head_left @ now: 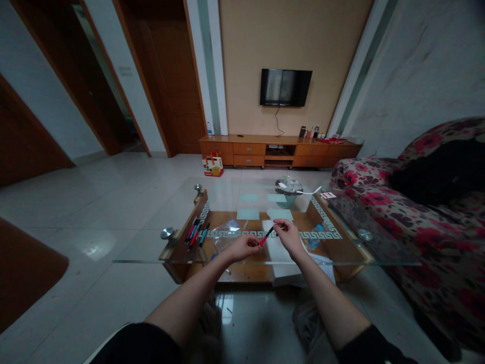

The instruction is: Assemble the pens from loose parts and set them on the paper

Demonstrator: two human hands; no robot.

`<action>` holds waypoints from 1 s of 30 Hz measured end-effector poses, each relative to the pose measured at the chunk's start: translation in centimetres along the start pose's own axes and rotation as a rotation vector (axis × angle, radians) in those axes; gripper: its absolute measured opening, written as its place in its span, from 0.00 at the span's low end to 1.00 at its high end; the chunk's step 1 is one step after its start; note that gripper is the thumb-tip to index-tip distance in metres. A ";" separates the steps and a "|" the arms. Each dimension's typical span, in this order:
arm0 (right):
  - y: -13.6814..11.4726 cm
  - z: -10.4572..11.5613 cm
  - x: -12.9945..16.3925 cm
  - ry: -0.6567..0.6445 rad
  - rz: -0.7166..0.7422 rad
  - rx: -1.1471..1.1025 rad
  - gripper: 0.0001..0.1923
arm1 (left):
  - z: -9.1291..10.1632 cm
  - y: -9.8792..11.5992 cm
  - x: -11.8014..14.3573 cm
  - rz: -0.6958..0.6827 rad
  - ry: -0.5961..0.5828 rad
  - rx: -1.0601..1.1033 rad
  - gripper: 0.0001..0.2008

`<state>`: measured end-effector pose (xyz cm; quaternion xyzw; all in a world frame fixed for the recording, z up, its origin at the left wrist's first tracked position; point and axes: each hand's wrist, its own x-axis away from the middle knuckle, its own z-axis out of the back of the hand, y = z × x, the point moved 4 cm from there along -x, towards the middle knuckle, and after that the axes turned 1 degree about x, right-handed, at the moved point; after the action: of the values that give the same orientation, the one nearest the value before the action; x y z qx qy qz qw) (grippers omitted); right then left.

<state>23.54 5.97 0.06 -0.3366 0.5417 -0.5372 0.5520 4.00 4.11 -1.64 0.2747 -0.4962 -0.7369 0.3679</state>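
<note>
Pen (267,236), one, red and black, above glass table (140,257); left hand (245,246), pinching red end; right hand (288,235), pinching black end; risk: a slack pinch or uneven pull could let it slip, smooth tabletop then letting it roll off
</note>
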 end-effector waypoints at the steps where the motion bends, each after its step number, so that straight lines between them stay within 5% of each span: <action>1: 0.1 -0.1 0.0 -0.008 -0.006 -0.010 0.17 | 0.0 -0.1 0.0 0.001 0.005 -0.002 0.11; 30: 1.0 -1.3 0.4 -0.167 -0.081 -0.101 0.19 | -0.1 0.4 0.2 -0.006 0.024 -0.004 0.12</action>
<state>22.47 6.05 -1.24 -0.4293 0.5062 -0.5011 0.5552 4.08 3.81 -1.32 0.2841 -0.4896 -0.7356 0.3722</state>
